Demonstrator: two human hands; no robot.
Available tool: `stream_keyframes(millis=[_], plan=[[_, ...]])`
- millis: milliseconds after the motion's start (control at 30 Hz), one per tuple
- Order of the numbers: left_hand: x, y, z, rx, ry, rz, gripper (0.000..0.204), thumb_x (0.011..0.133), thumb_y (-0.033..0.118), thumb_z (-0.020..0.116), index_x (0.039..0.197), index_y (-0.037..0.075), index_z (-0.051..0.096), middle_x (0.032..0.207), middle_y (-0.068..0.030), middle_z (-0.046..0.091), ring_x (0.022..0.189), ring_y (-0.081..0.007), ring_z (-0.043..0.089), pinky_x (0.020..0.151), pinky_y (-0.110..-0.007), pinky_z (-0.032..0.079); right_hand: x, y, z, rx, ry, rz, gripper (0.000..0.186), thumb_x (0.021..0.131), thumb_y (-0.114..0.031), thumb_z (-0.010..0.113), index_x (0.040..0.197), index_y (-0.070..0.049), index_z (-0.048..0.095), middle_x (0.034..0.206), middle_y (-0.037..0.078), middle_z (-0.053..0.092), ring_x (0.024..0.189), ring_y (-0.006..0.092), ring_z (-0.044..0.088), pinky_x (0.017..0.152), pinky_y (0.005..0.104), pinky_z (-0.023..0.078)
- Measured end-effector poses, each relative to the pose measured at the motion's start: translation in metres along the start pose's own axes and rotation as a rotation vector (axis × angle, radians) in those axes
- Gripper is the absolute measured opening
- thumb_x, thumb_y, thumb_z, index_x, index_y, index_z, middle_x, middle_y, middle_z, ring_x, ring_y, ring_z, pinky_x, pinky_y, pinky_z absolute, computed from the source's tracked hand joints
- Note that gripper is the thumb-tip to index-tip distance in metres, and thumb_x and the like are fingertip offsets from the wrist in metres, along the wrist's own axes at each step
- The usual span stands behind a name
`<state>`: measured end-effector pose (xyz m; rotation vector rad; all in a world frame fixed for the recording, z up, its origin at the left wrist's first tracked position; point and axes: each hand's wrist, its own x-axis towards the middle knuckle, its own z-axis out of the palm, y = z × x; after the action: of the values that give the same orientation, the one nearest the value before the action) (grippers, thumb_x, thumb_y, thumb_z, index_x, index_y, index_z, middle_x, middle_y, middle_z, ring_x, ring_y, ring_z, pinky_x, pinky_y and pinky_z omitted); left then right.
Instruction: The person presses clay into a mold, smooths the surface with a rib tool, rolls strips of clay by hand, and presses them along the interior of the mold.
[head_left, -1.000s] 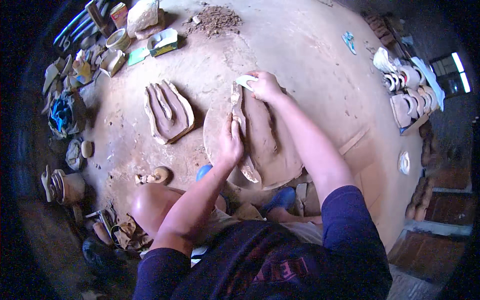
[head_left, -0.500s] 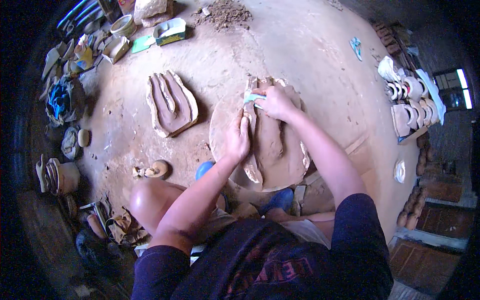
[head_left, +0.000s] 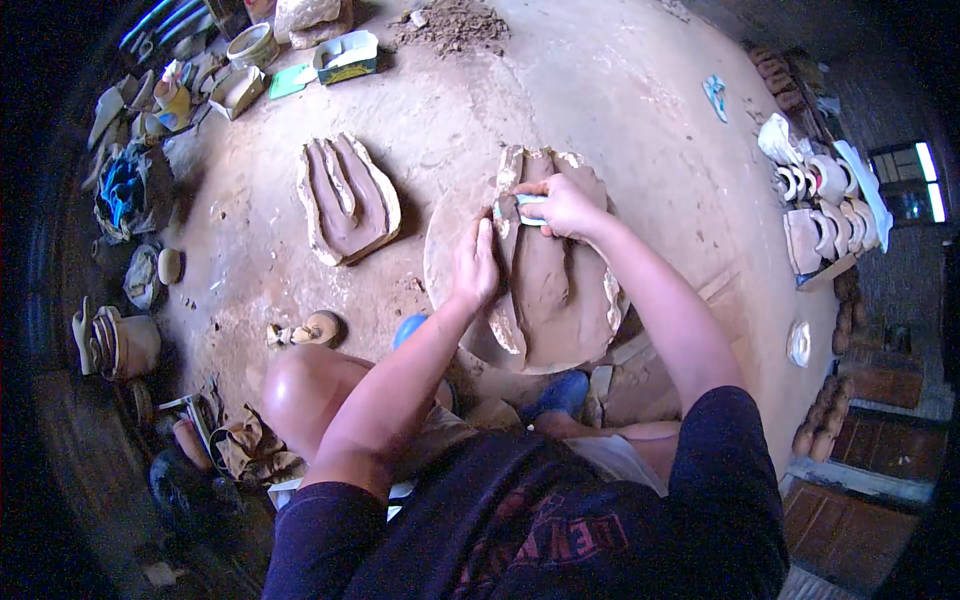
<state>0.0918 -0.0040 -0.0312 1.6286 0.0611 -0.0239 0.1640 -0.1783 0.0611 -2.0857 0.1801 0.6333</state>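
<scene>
Grooved mould (head_left: 352, 228), rubble (head_left: 455, 30) on floor (head_left: 250, 200)

A very dark navy, nearly black short-sleeved T-shirt (head_left: 440, 520) covers the torso, its left sleeve (head_left: 335, 515) and right sleeve (head_left: 730, 445) ending above the elbows. A dull red print (head_left: 585, 540) of block lettering within a frame marks the chest. Pale greyish shorts (head_left: 620, 462) show below, leaving the rounded left knee (head_left: 292, 388) bare. The left hand (head_left: 474, 268) and right hand (head_left: 570, 210) are bare, and blue footwear (head_left: 562, 392) shows
</scene>
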Motion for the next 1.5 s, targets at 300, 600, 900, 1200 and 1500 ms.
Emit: stream_keyframes(millis=[300,600,900,1200,1500], plan=[[0.001,0.01,-0.008,-0.29,-0.114,-0.061,0.052,0.11,0.03,0.035,0.14,-0.005,0.059,0.141,-0.0165,0.063,0.13,-0.0252,0.057,0.116,-0.036,0.037,-0.049,0.005,0.022,-0.074,0.091,-0.012,0.036,0.092,-0.015,0.071,0.127,-0.009,0.073,0.076,0.002,0.07,0.052,0.0105,0.062,0.051,0.0295,0.052],[0.028,-0.018,-0.02,-0.486,-0.261,-0.177,0.055,0.107,0.029,0.032,0.143,-0.004,0.057,0.142,-0.0152,0.061,0.133,-0.0244,0.055,0.118,-0.037,0.036,-0.077,-0.004,0.046,-0.01,0.023,0.004,0.041,0.094,-0.011,0.065,0.134,-0.002,0.066,0.077,0.003,0.068,0.051,0.0089,0.058,0.049,0.0277,0.049],[0.025,0.031,-0.026,-0.289,-0.348,-0.218,0.045,0.1,0.02,0.06,0.141,0.0,0.062,0.134,-0.0119,0.068,0.119,-0.018,0.064,0.108,-0.028,0.043,-0.093,0.022,0.056,-0.011,-0.125,-0.002,0.038,0.094,-0.011,0.064,0.132,-0.009,0.07,0.069,0.001,0.065,0.051,0.0086,0.056,0.048,0.0292,0.048],[0.045,0.03,-0.026,-0.173,-0.448,-0.223,0.044,0.105,0.03,0.058,0.14,0.005,0.063,0.124,-0.0045,0.072,0.109,-0.0129,0.066,0.099,-0.028,0.048,-0.111,0.04,0.08,0.064,-0.112,0.051,0.029,0.093,-0.013,0.067,0.121,-0.01,0.075,0.068,0.0,0.064,0.049,0.0087,0.057,0.045,0.028,0.046],[0.08,0.008,-0.021,0.277,-0.394,0.094,0.051,0.105,0.04,0.058,0.138,0.002,0.063,0.121,-0.0106,0.074,0.105,-0.0181,0.069,0.097,-0.033,0.05,-0.151,0.003,0.102,0.113,-0.386,0.037,0.012,0.092,-0.007,0.069,0.103,-0.005,0.074,0.074,-0.002,0.067,0.051,0.0066,0.057,0.048,0.0255,0.047]])
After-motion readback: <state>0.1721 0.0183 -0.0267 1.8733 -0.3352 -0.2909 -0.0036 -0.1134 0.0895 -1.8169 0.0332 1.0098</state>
